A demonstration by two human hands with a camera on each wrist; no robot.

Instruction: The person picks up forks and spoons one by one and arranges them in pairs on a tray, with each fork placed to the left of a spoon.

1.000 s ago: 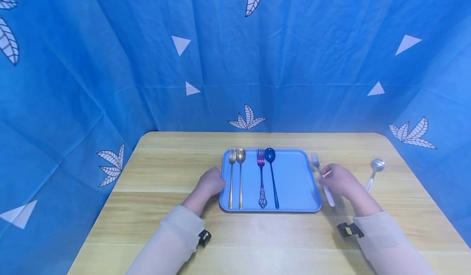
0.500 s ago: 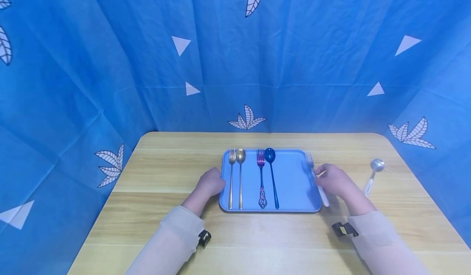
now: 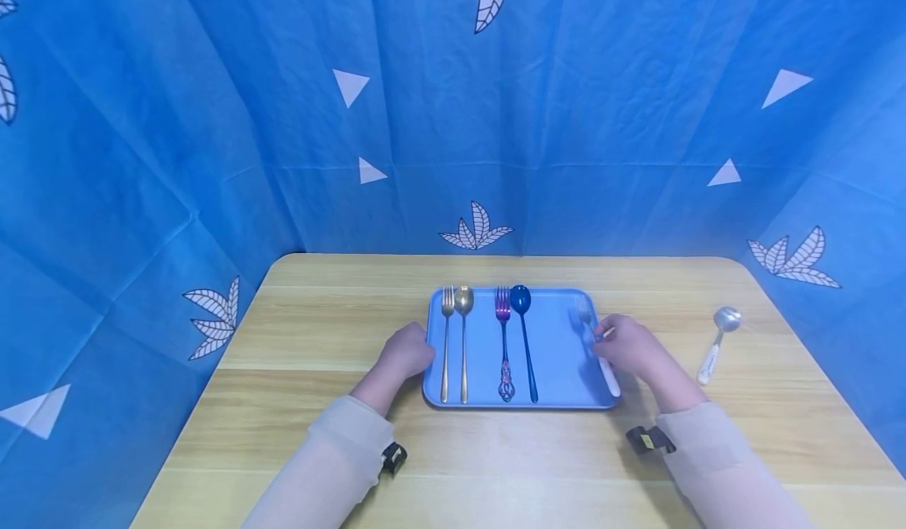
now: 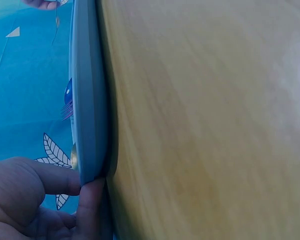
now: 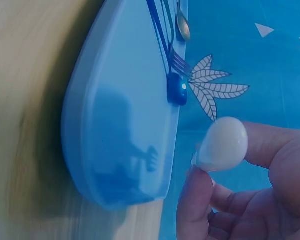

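Note:
My left hand [image 3: 406, 350] pinches the left rim of a blue tray [image 3: 562, 356]; in the left wrist view, thumb and finger meet at the tray edge [image 4: 92, 115]. Held between the fingertips of my right hand [image 3: 626, 348] is a fork with a white handle [image 3: 609, 377], tilted over the tray's right side. Its handle end [image 5: 225, 145] faces the right wrist camera, and its shadow falls on the tray. On the tray lie a gold fork [image 3: 446, 348], a gold spoon [image 3: 463, 301], a purple fork [image 3: 502, 309] and a dark blue spoon [image 3: 520, 301].
A silver spoon with a white patterned handle [image 3: 727, 319] lies on the wooden table [image 3: 495, 466], right of the tray. Blue cloth [image 3: 602, 104] with leaf and triangle prints hangs behind the table and at both sides.
My right hand has carried the white-handled fork leftward, from beside the tray to above its right part. The left hand stays at the tray's rim.

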